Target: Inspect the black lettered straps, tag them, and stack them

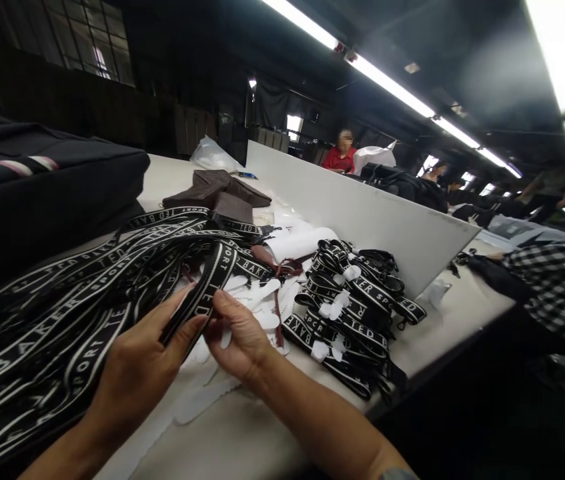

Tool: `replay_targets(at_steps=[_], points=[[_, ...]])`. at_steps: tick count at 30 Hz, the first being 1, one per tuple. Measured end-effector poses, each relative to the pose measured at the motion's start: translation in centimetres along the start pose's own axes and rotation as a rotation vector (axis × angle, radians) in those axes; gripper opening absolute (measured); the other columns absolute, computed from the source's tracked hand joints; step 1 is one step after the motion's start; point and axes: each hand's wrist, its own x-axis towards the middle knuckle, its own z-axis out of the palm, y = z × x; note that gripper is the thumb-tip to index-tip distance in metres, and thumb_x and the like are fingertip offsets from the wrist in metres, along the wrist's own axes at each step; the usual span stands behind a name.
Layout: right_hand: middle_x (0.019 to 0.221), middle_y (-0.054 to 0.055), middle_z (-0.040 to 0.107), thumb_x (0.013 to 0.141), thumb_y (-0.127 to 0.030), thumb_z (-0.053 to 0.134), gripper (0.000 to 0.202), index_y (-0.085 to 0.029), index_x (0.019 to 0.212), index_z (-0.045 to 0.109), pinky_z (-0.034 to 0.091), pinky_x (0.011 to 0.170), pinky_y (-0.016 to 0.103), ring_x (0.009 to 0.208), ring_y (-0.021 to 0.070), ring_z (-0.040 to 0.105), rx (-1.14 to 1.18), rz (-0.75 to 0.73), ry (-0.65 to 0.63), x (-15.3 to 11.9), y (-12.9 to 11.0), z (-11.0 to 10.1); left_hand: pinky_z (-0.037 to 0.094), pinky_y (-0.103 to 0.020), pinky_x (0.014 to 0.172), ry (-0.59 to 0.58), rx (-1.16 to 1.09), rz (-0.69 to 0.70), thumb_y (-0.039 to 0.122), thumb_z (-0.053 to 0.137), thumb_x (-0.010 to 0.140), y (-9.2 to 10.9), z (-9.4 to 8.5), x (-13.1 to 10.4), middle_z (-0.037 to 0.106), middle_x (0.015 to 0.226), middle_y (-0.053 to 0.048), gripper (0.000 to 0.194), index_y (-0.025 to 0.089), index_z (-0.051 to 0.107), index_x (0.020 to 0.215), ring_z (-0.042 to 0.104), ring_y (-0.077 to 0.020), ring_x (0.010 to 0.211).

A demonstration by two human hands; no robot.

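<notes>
A black webbing strap [221, 263] with white lettering and edge stripes is folded over in front of me. My left hand [137, 357] is closed around its folded layers, thumb on top. My right hand [242, 337] pinches the strap's right edge, and a small white strip shows by its fingers. A large heap of loose straps [57, 320] lies to the left. On the right are several coiled straps [357, 320], wrapped with white strips. White paper strips [262, 293] lie scattered between the two groups, beyond my right hand.
A black bag [52, 180] stands at the left. Dark brown folded pieces [207, 190] lie near the back of the pale table [467, 313]. A white panel [357, 207] stands behind the straps. A person in red [339, 159] is beyond it; a checked sleeve [557, 273] is at right.
</notes>
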Motion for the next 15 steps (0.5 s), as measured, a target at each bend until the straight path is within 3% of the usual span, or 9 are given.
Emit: replay_targets(at_steps=[3,5,7,9,11,15], points=[[0.077,0.001,0.064,0.068,-0.031,0.088,0.027,-0.014,0.08,0.071,0.044,0.054,0.014,0.063,0.0065,0.051,-0.022,-0.007,-0.014,-0.7,-0.5,0.9,0.045,-0.039,0.108,-0.02,-0.117,-0.195,0.063,0.064,0.082,1.1,-0.9,0.2,0.069,0.123,-0.004,0.056,0.026,0.067,0.124,0.062,-0.0312,0.116],[0.072,0.002,0.062,0.074,-0.039,0.082,0.029,-0.013,0.076,0.07,0.045,0.056,0.017,0.061,0.0079,0.051,-0.218,-0.114,-0.033,-1.2,-0.9,1.2,0.052,-0.039,0.099,-0.041,-0.225,-0.338,0.064,0.07,0.077,1.5,-1.7,0.6,0.073,0.111,-0.006,0.055,0.023,0.071,0.113,0.066,-0.0314,0.106],[0.07,0.002,0.063,0.082,-0.041,0.074,0.027,-0.014,0.087,0.073,0.044,0.056,0.02,0.06,0.009,0.051,-0.462,-0.243,-0.011,-1.6,-1.2,1.3,0.056,-0.038,0.092,-0.031,-0.341,-0.409,0.062,0.075,0.072,1.6,-2.5,1.0,0.074,0.105,-0.007,0.055,0.021,0.072,0.107,0.068,-0.0308,0.099],[0.071,0.001,0.064,0.088,-0.036,0.068,0.027,-0.018,0.108,0.07,0.043,0.056,0.019,0.06,0.0089,0.052,-0.66,-0.364,0.024,-2.1,-1.5,1.3,0.055,-0.037,0.092,-0.001,-0.383,-0.394,0.06,0.078,0.07,1.5,-3.1,1.3,0.075,0.104,-0.007,0.054,0.019,0.073,0.105,0.069,-0.0302,0.099],[0.07,-0.002,0.063,0.089,-0.032,0.068,0.03,-0.021,0.117,0.064,0.043,0.057,0.019,0.06,0.0088,0.054,-0.749,-0.436,-0.002,-2.4,-1.5,1.3,0.055,-0.036,0.093,-0.011,-0.302,-0.333,0.059,0.078,0.07,1.3,-3.4,1.6,0.075,0.102,-0.007,0.052,0.018,0.074,0.102,0.068,-0.03,0.099],[0.067,0.001,0.066,0.08,-0.038,0.077,0.027,-0.016,0.091,0.067,0.044,0.051,0.02,0.054,0.0101,0.057,-0.682,-0.285,-0.164,-2.5,-1.4,1.4,0.056,-0.033,0.082,-0.166,-0.121,-0.191,0.061,0.07,0.075,0.6,-3.4,1.9,0.075,0.089,-0.006,0.05,0.017,0.076,0.097,0.069,-0.0279,0.087]])
